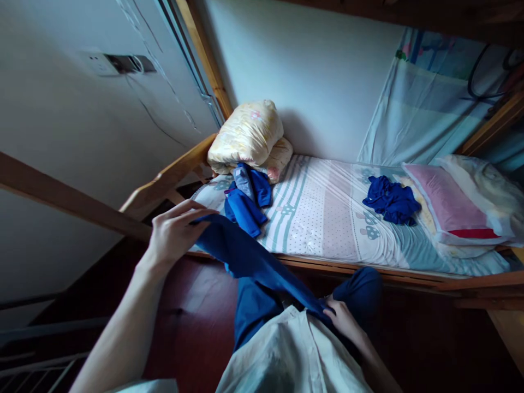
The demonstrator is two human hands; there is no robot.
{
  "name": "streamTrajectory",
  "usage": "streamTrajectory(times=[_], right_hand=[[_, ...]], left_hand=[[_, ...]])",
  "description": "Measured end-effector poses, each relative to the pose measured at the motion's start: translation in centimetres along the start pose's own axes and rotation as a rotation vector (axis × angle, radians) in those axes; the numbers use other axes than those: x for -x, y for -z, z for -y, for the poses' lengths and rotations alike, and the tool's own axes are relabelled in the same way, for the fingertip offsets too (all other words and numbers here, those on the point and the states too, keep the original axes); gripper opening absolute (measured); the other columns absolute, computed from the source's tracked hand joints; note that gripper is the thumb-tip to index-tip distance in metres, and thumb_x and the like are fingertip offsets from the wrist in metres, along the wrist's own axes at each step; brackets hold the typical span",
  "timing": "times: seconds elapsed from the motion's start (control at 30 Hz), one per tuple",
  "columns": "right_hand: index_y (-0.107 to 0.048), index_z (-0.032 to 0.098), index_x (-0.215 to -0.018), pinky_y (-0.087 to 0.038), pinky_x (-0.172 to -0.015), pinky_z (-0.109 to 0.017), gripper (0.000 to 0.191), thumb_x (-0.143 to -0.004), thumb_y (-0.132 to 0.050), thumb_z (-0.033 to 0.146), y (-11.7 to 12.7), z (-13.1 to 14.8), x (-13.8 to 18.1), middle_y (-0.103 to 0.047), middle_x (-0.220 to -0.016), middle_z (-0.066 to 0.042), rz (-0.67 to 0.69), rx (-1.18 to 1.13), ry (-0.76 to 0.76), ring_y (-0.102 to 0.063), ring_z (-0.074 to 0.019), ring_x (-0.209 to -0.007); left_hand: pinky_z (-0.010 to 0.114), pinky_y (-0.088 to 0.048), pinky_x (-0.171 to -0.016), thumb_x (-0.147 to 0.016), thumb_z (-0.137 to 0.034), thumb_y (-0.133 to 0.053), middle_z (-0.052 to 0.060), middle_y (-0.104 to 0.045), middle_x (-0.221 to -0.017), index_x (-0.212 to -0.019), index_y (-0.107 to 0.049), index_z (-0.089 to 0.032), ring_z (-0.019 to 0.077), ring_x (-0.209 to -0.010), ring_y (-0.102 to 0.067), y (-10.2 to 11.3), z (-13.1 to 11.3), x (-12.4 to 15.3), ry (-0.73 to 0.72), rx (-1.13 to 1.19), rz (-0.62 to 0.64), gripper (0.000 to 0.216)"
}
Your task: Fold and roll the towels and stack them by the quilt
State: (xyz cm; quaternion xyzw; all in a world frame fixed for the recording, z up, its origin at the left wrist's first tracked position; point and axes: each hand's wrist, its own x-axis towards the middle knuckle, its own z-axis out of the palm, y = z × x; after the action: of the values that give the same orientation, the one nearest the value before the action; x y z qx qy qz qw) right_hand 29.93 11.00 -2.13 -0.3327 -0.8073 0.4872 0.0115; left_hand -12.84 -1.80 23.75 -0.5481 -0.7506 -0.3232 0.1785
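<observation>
My left hand (174,232) is raised in front of the bed's foot end, fingers pinched on one end of a blue garment (249,259). The cloth stretches down and to the right to my right hand (344,322), which is closed on its other end near my waist. A second blue garment (245,204) lies on the mattress just beyond my left hand. A third, crumpled blue garment (391,201) lies farther right on the striped sheet (323,210).
A folded yellow quilt (249,136) sits at the bed's left end against the wall. A pink pillow (448,204) lies at the right end. The wooden bed rail (368,270) runs along the front. The floor below is dark red.
</observation>
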Motion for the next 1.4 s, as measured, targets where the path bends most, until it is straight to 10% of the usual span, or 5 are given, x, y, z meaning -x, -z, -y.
streamTrajectory(times=[0.3,0.57,0.83,1.23,1.4], right_hand=[[-0.076,0.021,-0.087,-0.059,-0.082,-0.036,0.045,-0.092,-0.053,0.059,15.1,1.7,-0.7,-0.080,-0.088,-0.010,-0.713,0.098,0.125,-0.074,-0.0255,-0.083],[-0.077,0.025,-0.080,-0.058,-0.082,-0.032,0.033,-0.092,-0.057,0.050,26.6,6.0,2.3,-0.078,-0.081,-0.006,-0.772,0.419,0.339,-0.073,-0.0211,-0.074],[-0.079,0.026,-0.080,-0.056,-0.067,-0.031,0.039,-0.088,-0.057,0.056,30.0,6.4,6.0,-0.073,-0.070,-0.004,-0.708,0.491,0.228,-0.067,-0.0191,-0.062],[-0.078,0.031,-0.064,-0.051,-0.042,-0.033,0.023,-0.064,-0.070,0.052,30.6,1.6,12.5,-0.075,-0.060,-0.003,-0.525,0.407,-0.410,-0.069,-0.0266,-0.044],[-0.073,0.027,-0.058,-0.047,-0.035,-0.030,0.033,-0.071,-0.063,0.054,29.5,-0.6,13.1,-0.075,-0.061,-0.008,-0.616,0.301,-0.341,-0.071,-0.0282,-0.046]], left_hand=[[0.018,-0.054,-0.071,-0.096,-0.052,-0.042,0.000,-0.071,-0.088,-0.083,-0.077,-0.023,0.0099,-0.073,-0.064,0.0,5.2,1.6,0.031,-0.039,0.227,0.048],[0.021,-0.056,-0.081,-0.098,-0.043,-0.044,0.003,-0.075,-0.094,-0.089,-0.078,-0.020,0.0115,-0.081,-0.068,-1.0,5.1,2.7,0.073,0.033,0.136,0.042],[0.022,-0.057,-0.071,-0.095,-0.047,-0.047,0.002,-0.078,-0.091,-0.090,-0.077,-0.021,0.0123,-0.069,-0.068,-2.4,4.6,3.5,0.161,0.088,0.194,0.040],[0.027,-0.057,-0.050,-0.090,-0.036,-0.046,0.006,-0.080,-0.087,-0.093,-0.079,-0.022,0.0155,-0.048,-0.065,-4.6,0.4,11.0,0.373,0.308,0.453,0.036],[0.028,-0.060,-0.055,-0.088,-0.039,-0.050,0.006,-0.080,-0.082,-0.089,-0.080,-0.023,0.0212,-0.061,-0.074,-5.0,0.7,12.8,0.448,0.360,0.470,0.033]])
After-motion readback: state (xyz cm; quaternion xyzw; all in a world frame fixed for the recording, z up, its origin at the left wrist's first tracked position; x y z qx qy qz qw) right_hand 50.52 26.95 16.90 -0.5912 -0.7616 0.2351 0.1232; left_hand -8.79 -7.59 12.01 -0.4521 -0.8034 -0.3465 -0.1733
